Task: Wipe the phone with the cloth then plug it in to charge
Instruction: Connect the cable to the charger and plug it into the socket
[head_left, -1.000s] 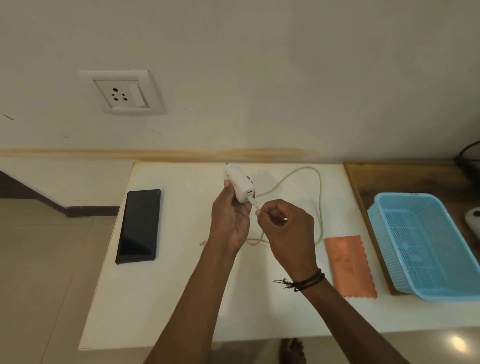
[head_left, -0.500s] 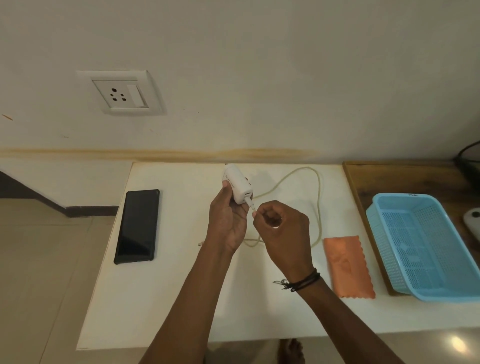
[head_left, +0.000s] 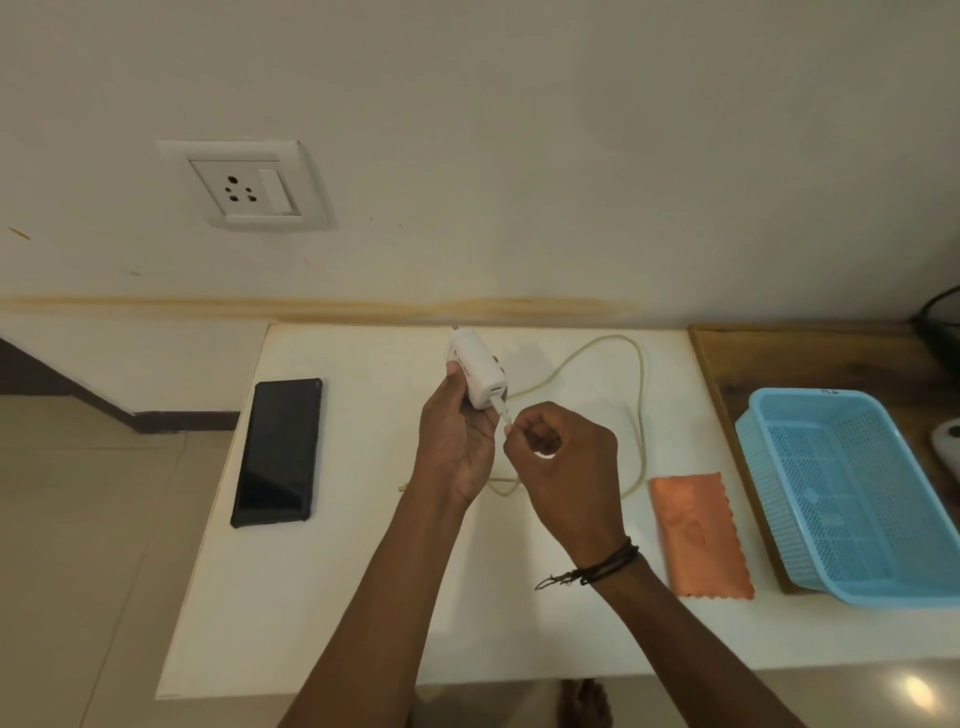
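Observation:
A black phone (head_left: 278, 451) lies flat, screen up, on the left part of the white table (head_left: 332, 613). My left hand (head_left: 457, 441) holds a white charger adapter (head_left: 477, 375) above the table's middle. My right hand (head_left: 563, 467) pinches the plug end of a pale cable (head_left: 640, 410) right at the adapter's port. The cable loops over the table behind my hands. An orange cloth (head_left: 698, 535) lies flat to the right of my right wrist. A white wall socket (head_left: 248, 183) sits on the wall above the phone.
A light blue plastic basket (head_left: 852, 493) stands on a wooden surface (head_left: 810, 358) adjoining the table's right side. A white object (head_left: 945, 441) and a dark cable (head_left: 935, 312) show at the far right edge. Tiled floor lies to the left.
My hands stay close together at the adapter; the cable's plug end has drawn up to the adapter's port. Phone and cloth have not moved.

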